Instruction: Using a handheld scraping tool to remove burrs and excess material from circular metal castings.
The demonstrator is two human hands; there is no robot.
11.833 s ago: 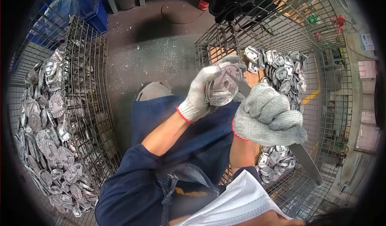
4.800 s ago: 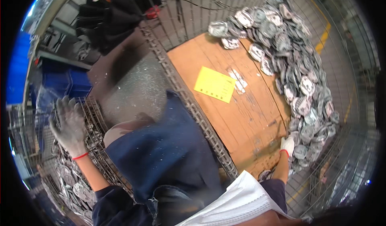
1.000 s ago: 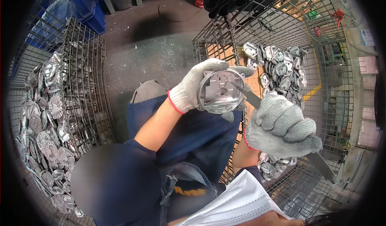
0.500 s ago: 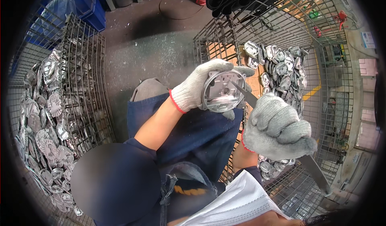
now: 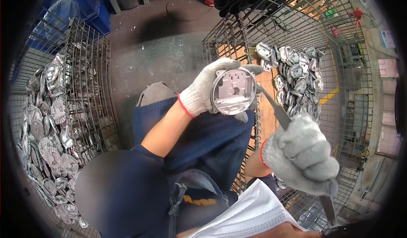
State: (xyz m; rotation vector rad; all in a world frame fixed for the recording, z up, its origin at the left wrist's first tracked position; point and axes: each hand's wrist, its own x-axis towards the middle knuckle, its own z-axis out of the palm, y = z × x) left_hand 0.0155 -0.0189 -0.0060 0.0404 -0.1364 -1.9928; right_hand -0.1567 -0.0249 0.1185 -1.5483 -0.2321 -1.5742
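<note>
My left hand [image 5: 204, 87], in a grey knit glove with a red cuff, grips a round silver metal casting [image 5: 233, 89] by its rim. The casting's recessed face, with small slots and a centre opening, is turned up. My right hand [image 5: 306, 154], gloved alike, is closed round a long flat metal file [image 5: 278, 112]. One end of the file points up and left to the casting's right rim; I cannot tell whether it touches. Its other end sticks out below my fist.
Wire cage bins stand on both sides: the left bin [image 5: 91, 85] is heaped with similar castings, and the right bin [image 5: 229, 37] holds a pile of castings [image 5: 296, 70] on a brown board [image 5: 267, 121]. Blue crates [image 5: 95, 13] sit at the far left.
My right hand has moved down and right, drawing the file tip from over the casting's face back to its right rim. The casting has tilted slightly in my left hand.
</note>
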